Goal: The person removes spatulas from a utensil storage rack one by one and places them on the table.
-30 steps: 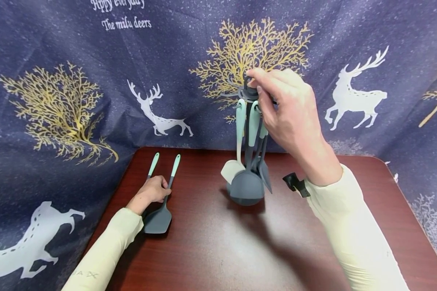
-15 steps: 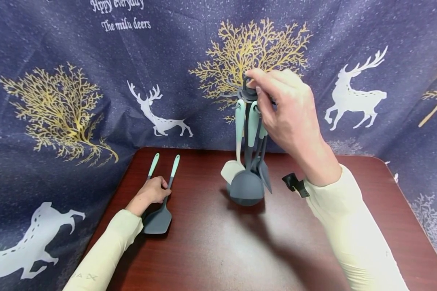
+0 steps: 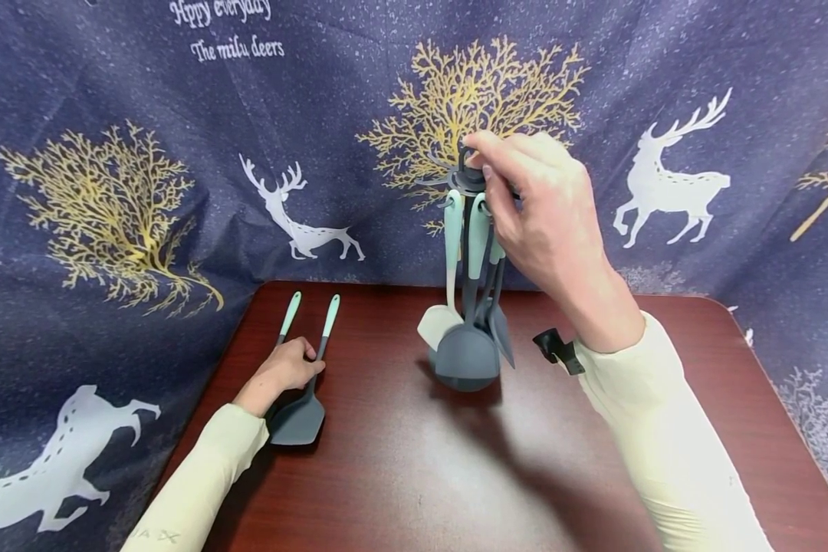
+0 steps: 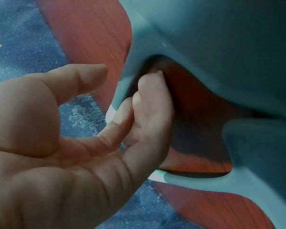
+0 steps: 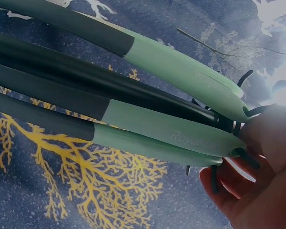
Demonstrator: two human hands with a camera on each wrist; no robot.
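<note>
My right hand [image 3: 548, 207] grips the top of a dark utensil rack [image 3: 466, 182], fingers at its loop. Mint-handled utensils hang from the rack's hooks: a grey ladle [image 3: 468, 356], a pale spatula [image 3: 436, 323] and others partly hidden. Mint handles [image 5: 176, 131] fill the right wrist view. On the table's left side lie a grey turner [image 3: 300, 422] and a second utensil [image 3: 290, 316], its head hidden by my left arm. Over their shafts is my left hand [image 3: 283, 372]. In the left wrist view its fingers [image 4: 152, 114] bend loosely beside a shaft, the thumb apart.
The dark red table [image 3: 400, 475] carries everything. Behind it hangs a blue cloth [image 3: 345, 92] printed with white deer and golden trees. A black strap piece [image 3: 559, 351] sticks out from my right cuff.
Both hands stay nearly still. The rack with its utensils and the two utensils on the table keep their places, apart from a very slight shift of the whole view.
</note>
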